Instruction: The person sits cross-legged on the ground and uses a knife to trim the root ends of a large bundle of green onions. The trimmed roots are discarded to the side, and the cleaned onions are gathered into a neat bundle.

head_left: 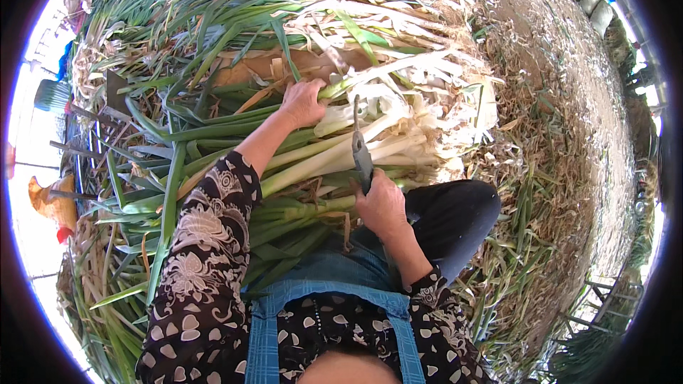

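Note:
My left hand (304, 103) is closed around a leek (388, 70) whose pale stem points to the right, its root end over the pile. In my right hand (383, 203) is a grey air blow gun (361, 156) with a thin nozzle pointing away from me; my fingers wrap its handle. The nozzle tip is close to the stems, and I cannot tell whether it touches them. Below both hands, a bundle of leeks (313, 163) lies across in front of me, white ends to the right and green leaves to the left.
A large heap of leeks (235, 7) spreads beyond my hands. Dry peelings (526, 149) cover the ground to the right. Metal bars (75, 149) stick out at the left, near an orange-yellow object (53, 199). My bent knee (455, 220) stands beside my right hand.

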Tool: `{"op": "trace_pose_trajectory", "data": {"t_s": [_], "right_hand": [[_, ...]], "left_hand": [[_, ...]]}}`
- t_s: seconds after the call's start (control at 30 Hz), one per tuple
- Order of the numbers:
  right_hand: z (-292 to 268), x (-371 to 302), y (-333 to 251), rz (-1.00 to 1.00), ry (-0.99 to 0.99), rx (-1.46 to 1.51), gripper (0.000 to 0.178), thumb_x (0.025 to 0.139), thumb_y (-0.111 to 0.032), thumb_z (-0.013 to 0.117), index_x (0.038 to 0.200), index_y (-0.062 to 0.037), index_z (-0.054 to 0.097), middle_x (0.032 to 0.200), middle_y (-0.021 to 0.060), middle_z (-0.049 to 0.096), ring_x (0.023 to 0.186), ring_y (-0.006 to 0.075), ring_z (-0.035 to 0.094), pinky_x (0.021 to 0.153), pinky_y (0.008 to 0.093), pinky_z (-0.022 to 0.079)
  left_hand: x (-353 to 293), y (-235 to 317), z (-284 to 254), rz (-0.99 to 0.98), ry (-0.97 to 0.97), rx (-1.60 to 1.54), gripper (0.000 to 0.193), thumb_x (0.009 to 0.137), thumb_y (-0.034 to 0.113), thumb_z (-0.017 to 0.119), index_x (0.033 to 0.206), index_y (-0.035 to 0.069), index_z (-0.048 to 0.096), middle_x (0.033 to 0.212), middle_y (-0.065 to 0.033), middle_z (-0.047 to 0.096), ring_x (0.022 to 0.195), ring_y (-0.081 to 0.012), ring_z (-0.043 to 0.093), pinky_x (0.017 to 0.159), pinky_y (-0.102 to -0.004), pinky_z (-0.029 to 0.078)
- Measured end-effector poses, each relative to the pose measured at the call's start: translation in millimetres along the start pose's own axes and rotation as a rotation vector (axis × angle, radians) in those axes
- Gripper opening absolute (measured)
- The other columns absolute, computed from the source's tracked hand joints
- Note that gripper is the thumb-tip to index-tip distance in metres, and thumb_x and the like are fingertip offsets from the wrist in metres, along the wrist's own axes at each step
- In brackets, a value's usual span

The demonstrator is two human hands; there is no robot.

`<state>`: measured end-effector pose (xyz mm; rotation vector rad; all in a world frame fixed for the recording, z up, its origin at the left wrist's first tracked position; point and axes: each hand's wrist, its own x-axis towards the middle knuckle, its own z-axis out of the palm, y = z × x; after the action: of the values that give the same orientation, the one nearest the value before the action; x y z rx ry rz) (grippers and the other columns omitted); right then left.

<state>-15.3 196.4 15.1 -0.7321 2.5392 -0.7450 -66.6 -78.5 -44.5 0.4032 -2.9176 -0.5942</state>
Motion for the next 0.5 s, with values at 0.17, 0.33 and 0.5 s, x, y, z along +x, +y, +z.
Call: {"op": "trace_pose_trajectory", "data": {"t_s": [0.17,0.33,0.5], "right_hand": [[-0.6,11.5,-2.9,0.006,-0.074,-0.031,0.037,0.086,-0.031,0.065,0.095,0.003,0.054,0.085,0.028,0.064,0.085,0.0452,0.063,0.076,0.0504,0.05],[-8.0,12.0,-1.3,0.034,0.029,-0.048,0.041,0.086,-0.034,0.066,0.094,0.0045,0.056,0.083,0.0284,0.064,0.083,0.0461,0.062,0.073,0.052,0.05],[-17.8,4.7,-3.2,0.043,0.012,-0.057,0.038,0.084,-0.032,0.067,0.094,0.0034,0.055,0.082,0.0277,0.064,0.083,0.046,0.062,0.074,0.052,0.05]], "left_hand": [[-3.8,6.1,0.7,-0.079,0.024,-0.049,0.034,0.078,0.027,0.069,0.102,0.004,0.062,0.092,-0.0232,0.065,0.095,-0.0394,0.06,0.085,-0.0472,0.047],[-12.8,17.4,-9.8,-0.111,0.025,-0.041,0.039,0.079,0.031,0.069,0.104,0.002,0.062,0.096,-0.0236,0.063,0.096,-0.0408,0.059,0.085,-0.0481,0.046],[-31.4,36.3,-15.2,-0.119,0.009,0.021,0.036,0.079,0.031,0.069,0.101,0.003,0.063,0.089,-0.0237,0.064,0.092,-0.0391,0.061,0.081,-0.0477,0.049]]}}
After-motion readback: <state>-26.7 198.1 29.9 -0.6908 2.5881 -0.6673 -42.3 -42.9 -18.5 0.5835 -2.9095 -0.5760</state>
